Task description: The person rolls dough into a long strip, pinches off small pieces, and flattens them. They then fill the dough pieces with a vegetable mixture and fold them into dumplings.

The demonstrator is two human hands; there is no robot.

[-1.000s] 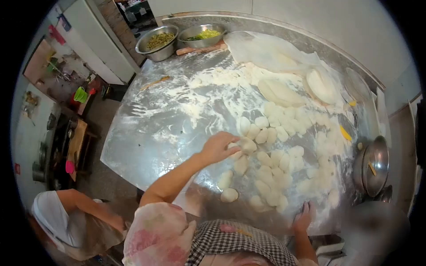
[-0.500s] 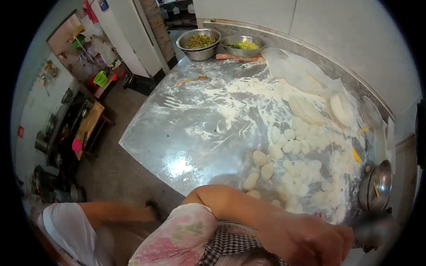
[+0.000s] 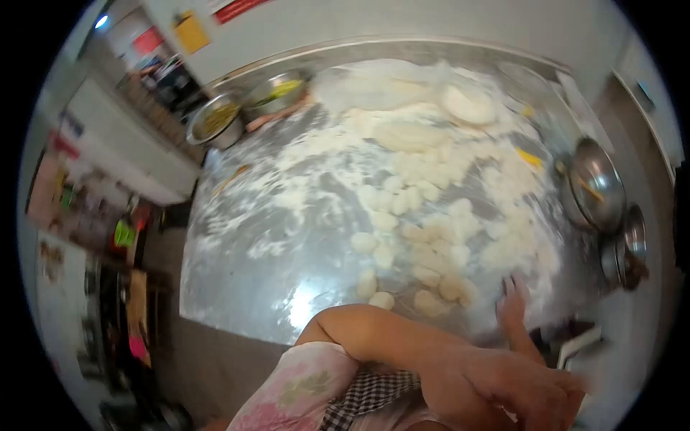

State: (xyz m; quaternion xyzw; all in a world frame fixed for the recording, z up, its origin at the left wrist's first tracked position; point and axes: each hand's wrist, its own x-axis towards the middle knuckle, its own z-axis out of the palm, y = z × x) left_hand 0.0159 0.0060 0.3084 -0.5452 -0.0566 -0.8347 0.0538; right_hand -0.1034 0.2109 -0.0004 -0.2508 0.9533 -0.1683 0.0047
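Observation:
My left arm reaches across my body in front of a checked apron (image 3: 374, 391). At its end my left hand (image 3: 528, 388) is curled near my right forearm, at the lower right. Motion blurs its fingers, and whatever they close on is hidden. Beyond it my right hand (image 3: 512, 300) rests on the floury metal table (image 3: 244, 287), fingers stretched out and nothing in them. Several dough pieces (image 3: 425, 276) lie just left of that hand. More dough pieces (image 3: 410, 197) are farther back in the flour.
Two metal bowls of chopped filling, one green-brown (image 3: 219, 121) and one yellow-green (image 3: 282, 90), stand at the back left beside a rolling pin (image 3: 277, 115). A thin stick (image 3: 230, 179) lies nearby. Flattened dough (image 3: 467, 105) sits at the back. Metal bowls (image 3: 598, 183) stand along the right edge.
My view has swung right, so the table sits farther left and lower. My right hand now shows on the tabletop. The other person's white sleeve at lower left is out of sight.

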